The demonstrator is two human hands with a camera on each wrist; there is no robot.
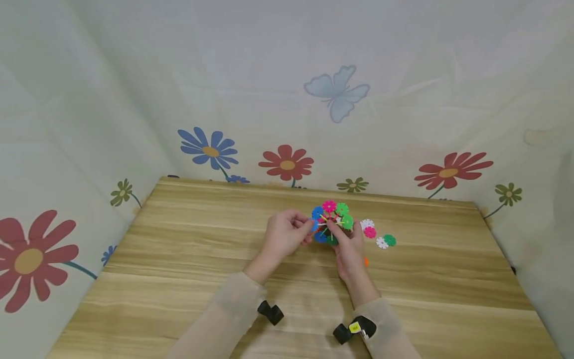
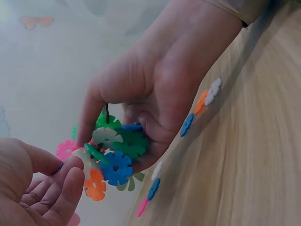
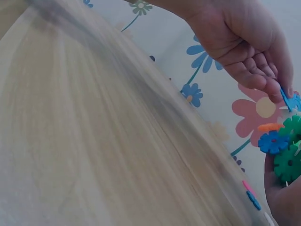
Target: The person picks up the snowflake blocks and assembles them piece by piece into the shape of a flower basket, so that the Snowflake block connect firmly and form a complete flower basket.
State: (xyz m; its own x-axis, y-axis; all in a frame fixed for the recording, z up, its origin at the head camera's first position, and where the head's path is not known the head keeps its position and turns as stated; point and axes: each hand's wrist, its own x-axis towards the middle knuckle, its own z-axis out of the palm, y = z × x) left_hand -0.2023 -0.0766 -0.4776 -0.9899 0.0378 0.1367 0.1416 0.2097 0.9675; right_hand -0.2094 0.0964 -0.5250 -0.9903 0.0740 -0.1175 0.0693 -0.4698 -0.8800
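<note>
Interlocking flower-shaped plastic discs form a round cluster (image 1: 342, 209) in blue, green, pink, orange and white, held up over the table. My right hand (image 1: 351, 252) grips the cluster from its right side, thumb across the front and fingers around the back. At its left edge, my left hand (image 1: 287, 232) pinches a blue disc (image 3: 286, 100) between thumb and forefinger, right against the cluster. In the left wrist view, an orange disc (image 2: 95, 185) and a blue disc (image 2: 116, 168) stick out from the cluster's near side. The fingers partly hide its middle.
Just right of the hands, a white disc (image 1: 367, 224), a pink disc (image 1: 369, 232) and a green disc (image 1: 389, 240) lie on the wooden table (image 1: 179, 249). An orange disc (image 1: 366, 261) shows beside the right wrist. A flower-printed curtain (image 1: 251, 99) surrounds the table.
</note>
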